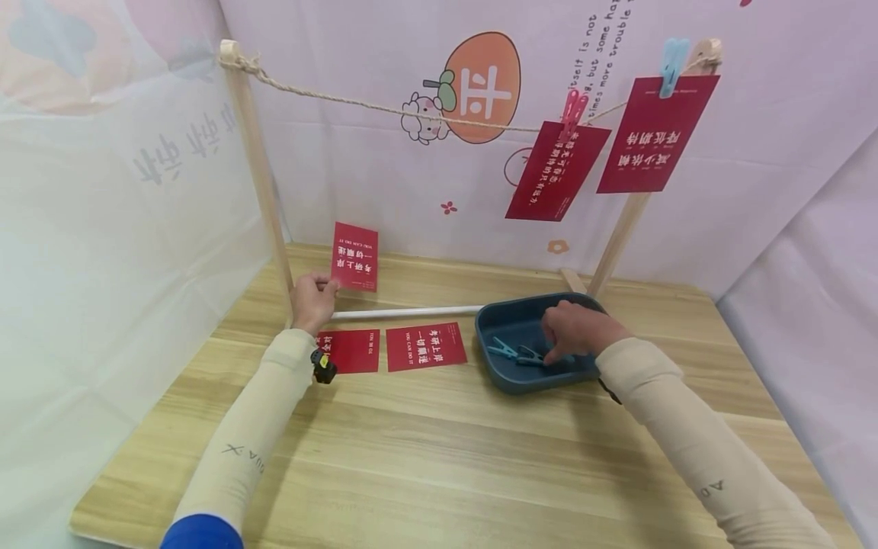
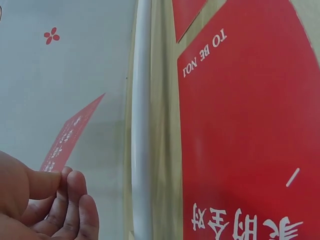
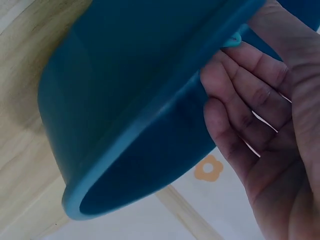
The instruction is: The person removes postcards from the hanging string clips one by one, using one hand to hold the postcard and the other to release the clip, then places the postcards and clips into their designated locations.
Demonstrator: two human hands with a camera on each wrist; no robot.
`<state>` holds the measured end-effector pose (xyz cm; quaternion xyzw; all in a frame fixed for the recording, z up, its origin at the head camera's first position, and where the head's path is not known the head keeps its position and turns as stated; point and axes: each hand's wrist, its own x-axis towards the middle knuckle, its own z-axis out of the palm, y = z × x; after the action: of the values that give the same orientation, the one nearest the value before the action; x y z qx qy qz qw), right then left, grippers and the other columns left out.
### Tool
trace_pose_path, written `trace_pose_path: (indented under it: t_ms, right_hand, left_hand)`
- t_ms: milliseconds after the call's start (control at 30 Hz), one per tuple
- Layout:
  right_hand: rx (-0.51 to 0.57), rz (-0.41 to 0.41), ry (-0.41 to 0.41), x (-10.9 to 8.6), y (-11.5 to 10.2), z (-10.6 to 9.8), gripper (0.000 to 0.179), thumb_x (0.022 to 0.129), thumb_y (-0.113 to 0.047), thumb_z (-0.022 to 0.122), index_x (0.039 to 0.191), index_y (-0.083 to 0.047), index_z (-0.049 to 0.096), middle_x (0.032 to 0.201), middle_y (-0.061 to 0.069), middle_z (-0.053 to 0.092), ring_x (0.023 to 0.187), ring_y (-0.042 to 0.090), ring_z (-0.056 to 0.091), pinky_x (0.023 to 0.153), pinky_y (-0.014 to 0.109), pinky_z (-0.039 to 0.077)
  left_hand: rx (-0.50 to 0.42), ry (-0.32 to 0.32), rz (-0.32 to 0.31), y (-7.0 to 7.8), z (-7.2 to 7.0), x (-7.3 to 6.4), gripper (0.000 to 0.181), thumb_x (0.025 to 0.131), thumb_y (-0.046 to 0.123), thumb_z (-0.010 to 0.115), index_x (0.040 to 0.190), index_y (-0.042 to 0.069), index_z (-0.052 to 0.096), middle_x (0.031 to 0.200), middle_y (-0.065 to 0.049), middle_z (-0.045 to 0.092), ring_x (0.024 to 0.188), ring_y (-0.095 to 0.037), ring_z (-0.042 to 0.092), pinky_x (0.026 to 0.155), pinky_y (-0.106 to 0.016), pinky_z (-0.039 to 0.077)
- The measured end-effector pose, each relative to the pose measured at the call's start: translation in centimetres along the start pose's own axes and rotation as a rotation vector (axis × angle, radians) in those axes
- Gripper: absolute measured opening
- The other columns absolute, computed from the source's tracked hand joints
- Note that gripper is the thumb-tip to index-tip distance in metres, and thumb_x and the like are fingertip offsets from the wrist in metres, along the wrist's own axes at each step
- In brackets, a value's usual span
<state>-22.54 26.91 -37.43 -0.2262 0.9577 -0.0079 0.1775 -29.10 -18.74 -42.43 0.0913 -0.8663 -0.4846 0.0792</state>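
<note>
My left hand (image 1: 314,300) pinches a red card (image 1: 355,258) by its lower edge between thumb and fingers. In the left wrist view that card (image 2: 72,132) rises from the fingertips. Below it, two more red cards (image 1: 427,347) lie on the table, one (image 1: 353,352) partly behind the left wrist. My right hand (image 1: 576,332) reaches into a dark blue basin (image 1: 511,381) holding several teal clothespins (image 1: 503,348). One clothespin's end (image 3: 233,40) shows at the half-curled fingers in the right wrist view; the rim hides the thumb tip, so I cannot tell whether it is pinched.
A twine line (image 1: 384,111) runs between two wooden posts (image 1: 257,168). A pink clothespin (image 1: 573,110) and a light blue one (image 1: 672,65) hold red cards (image 1: 559,171) on it at the right. A white rod (image 1: 405,313) crosses low between the posts.
</note>
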Motion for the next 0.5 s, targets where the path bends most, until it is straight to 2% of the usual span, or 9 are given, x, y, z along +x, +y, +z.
trace_pose_path:
  t_ms: [300,500]
  right_hand:
    - [-0.030,-0.002,0.011,0.47,-0.17,0.80,0.034,0.080,-0.036,0.093,0.077,-0.015,0.066,0.072,-0.004,0.064,0.064,0.010,0.059,0.059,0.026,0.049]
    - [-0.023,0.009,0.002,0.71,-0.24,1.04,0.034,0.080,-0.036,0.093,0.077,-0.016,0.066,0.072,-0.005,0.064,0.064,0.010,0.059,0.060,0.026,0.049]
  left_hand:
    - [0.027,-0.061,-0.026,-0.56,-0.13,-0.23,0.032,0.111,0.018,0.053,0.127,-0.004,0.069,0.116,-0.022,0.074,0.097,-0.028,0.068,0.071,-0.025,0.052]
    - [0.052,-0.070,-0.038,-0.82,-0.19,-0.35,0.032,0.110,0.017,0.053,0.128,-0.004,0.070,0.117,-0.023,0.074,0.098,-0.027,0.068,0.070,-0.024,0.051]
